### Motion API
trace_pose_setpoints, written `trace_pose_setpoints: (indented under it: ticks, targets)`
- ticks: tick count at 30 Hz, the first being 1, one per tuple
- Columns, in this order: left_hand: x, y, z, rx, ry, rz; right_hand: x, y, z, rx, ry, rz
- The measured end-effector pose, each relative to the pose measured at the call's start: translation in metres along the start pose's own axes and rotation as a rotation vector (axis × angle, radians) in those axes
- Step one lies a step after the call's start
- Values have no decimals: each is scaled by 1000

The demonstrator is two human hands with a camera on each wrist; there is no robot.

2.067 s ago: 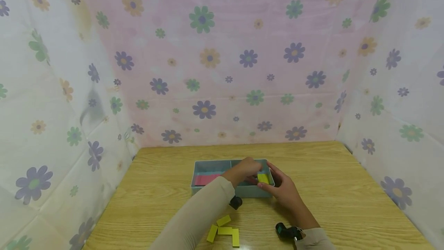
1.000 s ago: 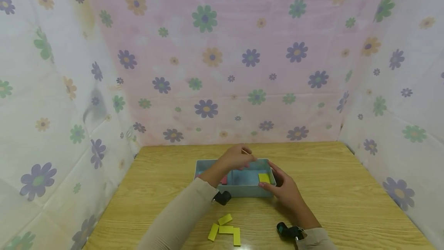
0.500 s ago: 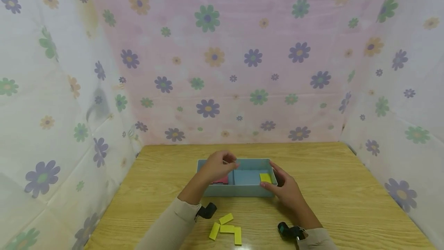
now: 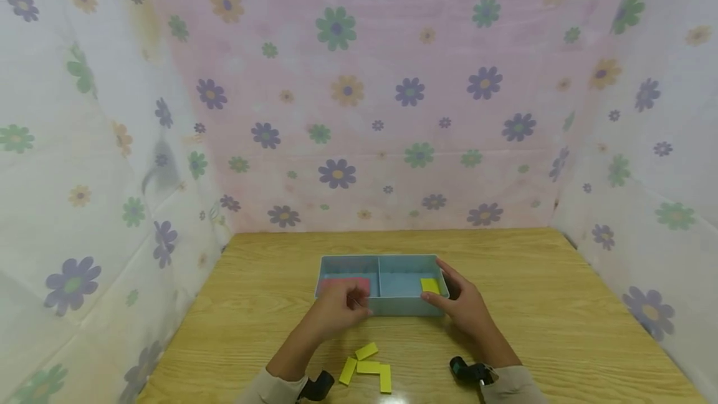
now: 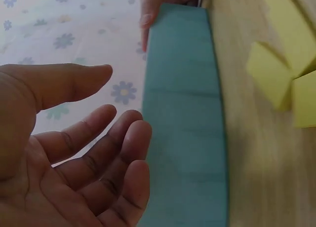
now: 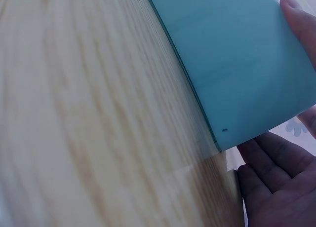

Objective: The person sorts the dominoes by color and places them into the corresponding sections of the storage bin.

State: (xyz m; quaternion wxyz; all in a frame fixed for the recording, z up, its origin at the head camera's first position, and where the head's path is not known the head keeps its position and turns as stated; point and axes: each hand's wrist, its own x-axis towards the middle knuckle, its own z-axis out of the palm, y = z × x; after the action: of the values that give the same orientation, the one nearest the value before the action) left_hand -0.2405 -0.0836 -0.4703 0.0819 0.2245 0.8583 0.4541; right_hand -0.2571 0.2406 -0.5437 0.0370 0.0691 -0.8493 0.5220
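With your right hand [image 4: 462,304] you grip the right end of a blue divided box [image 4: 404,308], thumb on its front wall and fingers around the end, on a wood-grain table [image 4: 269,310]. Your left hand [image 4: 339,312] hangs at the box's front left, palm bare in the left wrist view, fingers loosely bent and grasping nothing; whether its fingertips touch the front wall, you cannot tell here. The box stands about midway between the table's left and right edges, nearer the far edge. Pink pieces [image 4: 363,282] lie in its left compartment, partly behind your left hand. Yellow material [image 4: 430,285] sits against the right end of the right compartment, just beside your right thumb; one piece or several, the angle does not settle. Four yellow tiles [image 4: 368,367] lie in a loose cluster between the box and the near edge, which is out of view.

The likeliest mishap is a brush: your left wrist camera [image 4: 316,385] rides low beside the cluster, and a sideways swing could scatter the tiles. A hard pull by your right hand could skid the box toward them, while a heavy thumb on the front wall might tilt it and shift its contents.
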Motion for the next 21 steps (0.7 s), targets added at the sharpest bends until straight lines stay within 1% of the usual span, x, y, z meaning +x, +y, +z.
trace_pose_setpoints:
  ticks: [6, 8, 13, 17, 21]
  targets:
    - [-12, -12, 12, 18, -32, -50, -1, 0, 2, -9, 2, 1]
    - [-13, -15, 15, 15, -43, -66, -1, 0, 1, -1, 8, -4]
    - [-17, -22, 22, -6, -63, -96, -1, 0, 3, 16, -8, -7]
    - [-16, -26, 26, -27, -71, -89, 0, 2, 3, 1, -5, 0]
    - [-13, -27, 29, -38, -79, -79, 1, 4, 1, -4, 7, -1]
